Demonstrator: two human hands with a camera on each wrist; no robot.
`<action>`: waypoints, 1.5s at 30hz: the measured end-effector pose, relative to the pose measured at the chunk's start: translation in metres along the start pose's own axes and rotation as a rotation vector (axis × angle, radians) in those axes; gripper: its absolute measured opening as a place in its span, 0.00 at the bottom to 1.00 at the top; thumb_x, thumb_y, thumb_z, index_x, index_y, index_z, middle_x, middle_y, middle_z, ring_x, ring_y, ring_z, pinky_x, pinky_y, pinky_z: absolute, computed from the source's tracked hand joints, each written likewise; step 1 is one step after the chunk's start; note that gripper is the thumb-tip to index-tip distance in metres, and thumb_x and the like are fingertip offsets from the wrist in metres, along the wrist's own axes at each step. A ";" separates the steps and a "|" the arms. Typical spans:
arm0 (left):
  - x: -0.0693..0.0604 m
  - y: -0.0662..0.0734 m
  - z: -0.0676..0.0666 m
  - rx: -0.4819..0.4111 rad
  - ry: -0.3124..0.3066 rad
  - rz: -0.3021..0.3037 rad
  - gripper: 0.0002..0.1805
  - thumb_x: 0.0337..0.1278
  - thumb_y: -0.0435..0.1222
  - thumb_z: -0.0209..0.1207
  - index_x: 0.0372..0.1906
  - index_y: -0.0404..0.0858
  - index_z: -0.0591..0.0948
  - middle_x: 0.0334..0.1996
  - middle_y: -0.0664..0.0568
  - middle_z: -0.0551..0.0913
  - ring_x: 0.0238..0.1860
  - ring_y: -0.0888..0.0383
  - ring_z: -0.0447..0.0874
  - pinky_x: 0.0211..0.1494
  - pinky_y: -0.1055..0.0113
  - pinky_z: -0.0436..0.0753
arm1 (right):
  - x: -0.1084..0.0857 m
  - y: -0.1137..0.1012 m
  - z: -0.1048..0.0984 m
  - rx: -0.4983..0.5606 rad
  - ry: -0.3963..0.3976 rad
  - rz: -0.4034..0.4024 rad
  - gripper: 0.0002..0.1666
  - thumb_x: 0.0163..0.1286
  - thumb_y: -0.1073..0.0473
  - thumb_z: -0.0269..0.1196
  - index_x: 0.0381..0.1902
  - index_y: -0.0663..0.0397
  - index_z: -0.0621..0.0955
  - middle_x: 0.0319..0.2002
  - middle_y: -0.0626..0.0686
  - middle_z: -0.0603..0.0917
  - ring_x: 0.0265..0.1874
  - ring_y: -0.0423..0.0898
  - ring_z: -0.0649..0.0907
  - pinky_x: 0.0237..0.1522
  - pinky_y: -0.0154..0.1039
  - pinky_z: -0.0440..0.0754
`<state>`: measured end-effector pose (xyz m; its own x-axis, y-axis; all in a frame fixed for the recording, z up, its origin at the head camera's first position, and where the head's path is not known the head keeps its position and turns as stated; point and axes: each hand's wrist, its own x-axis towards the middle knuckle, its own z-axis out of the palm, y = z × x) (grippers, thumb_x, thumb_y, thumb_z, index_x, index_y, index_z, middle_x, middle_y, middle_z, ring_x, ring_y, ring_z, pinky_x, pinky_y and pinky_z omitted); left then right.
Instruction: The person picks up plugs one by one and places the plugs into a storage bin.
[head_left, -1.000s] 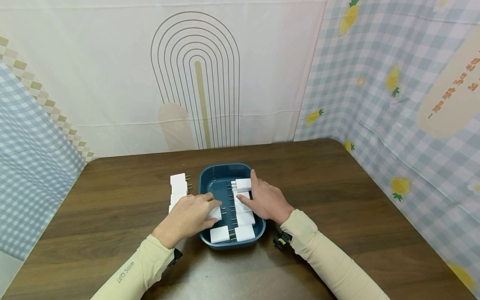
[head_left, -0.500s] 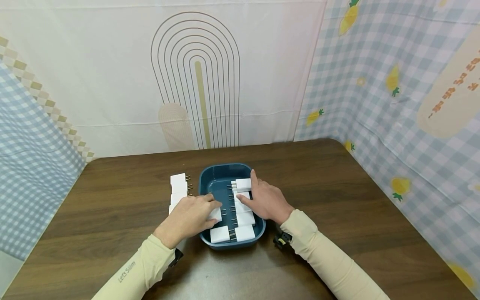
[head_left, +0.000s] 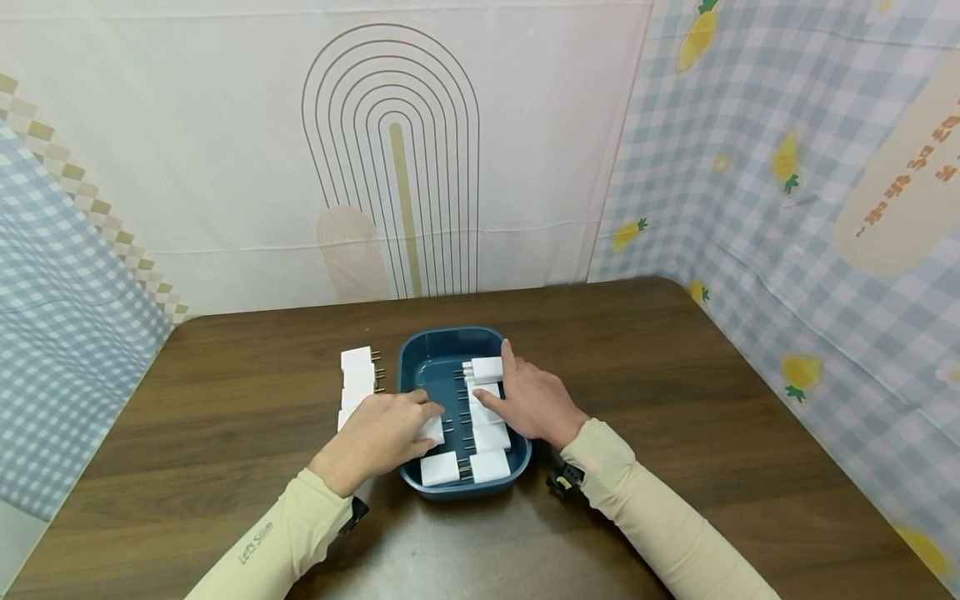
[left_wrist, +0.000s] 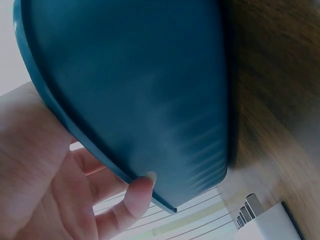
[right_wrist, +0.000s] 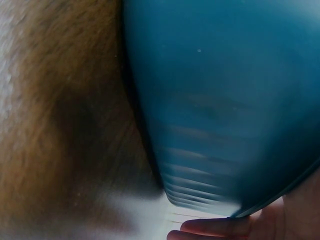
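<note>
White plug-like blocks with metal prongs lie inside a blue tray, several down its right side. My left hand reaches over the left rim, thumb and fingers about another white block whose prongs point right. In the left wrist view that hand is at the tray rim, with a small finger against the outer wall. My right hand rests over the right rim, thumb on the blocks and index finger straight. Straight fingers show below the tray wall.
More white blocks stand in a column on the wooden table, left of the tray, prongs to the right; my left hand hides the nearer ones. Patterned cloth hangs behind and at both sides.
My left hand and the white block at its fingers have shifted very slightly toward the near side of the tray. The right hand has stayed still.
</note>
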<state>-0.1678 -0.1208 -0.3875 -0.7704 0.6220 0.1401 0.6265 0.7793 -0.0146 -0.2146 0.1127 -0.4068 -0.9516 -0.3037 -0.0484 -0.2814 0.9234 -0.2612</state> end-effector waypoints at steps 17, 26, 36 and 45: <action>0.002 0.003 0.000 0.004 -0.039 -0.008 0.20 0.53 0.48 0.72 0.49 0.44 0.88 0.41 0.51 0.89 0.28 0.60 0.84 0.29 0.66 0.82 | 0.000 0.001 0.000 -0.006 0.009 -0.014 0.57 0.75 0.31 0.52 0.81 0.65 0.46 0.73 0.66 0.70 0.68 0.58 0.77 0.63 0.54 0.80; 0.002 0.004 0.000 -0.014 -0.076 -0.025 0.20 0.53 0.48 0.73 0.50 0.46 0.89 0.43 0.52 0.90 0.31 0.60 0.86 0.33 0.65 0.85 | 0.000 0.000 0.000 0.001 0.012 -0.017 0.57 0.75 0.31 0.52 0.81 0.65 0.46 0.73 0.66 0.69 0.68 0.58 0.76 0.63 0.53 0.80; 0.002 0.006 0.001 -0.035 -0.103 -0.034 0.17 0.54 0.47 0.72 0.48 0.48 0.89 0.42 0.54 0.90 0.34 0.59 0.87 0.34 0.64 0.86 | 0.000 0.001 0.001 -0.008 0.022 -0.024 0.56 0.75 0.32 0.52 0.80 0.67 0.48 0.71 0.67 0.72 0.66 0.58 0.78 0.61 0.53 0.81; 0.002 0.006 0.003 -0.048 -0.111 -0.028 0.15 0.54 0.46 0.72 0.47 0.48 0.90 0.42 0.53 0.90 0.35 0.59 0.88 0.37 0.63 0.87 | 0.000 0.001 0.002 -0.013 0.018 -0.022 0.56 0.75 0.31 0.51 0.80 0.66 0.48 0.72 0.67 0.71 0.66 0.58 0.79 0.61 0.53 0.82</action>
<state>-0.1657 -0.1143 -0.3901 -0.7941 0.6071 0.0292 0.6078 0.7933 0.0357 -0.2147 0.1134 -0.4087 -0.9471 -0.3200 -0.0255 -0.3039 0.9194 -0.2497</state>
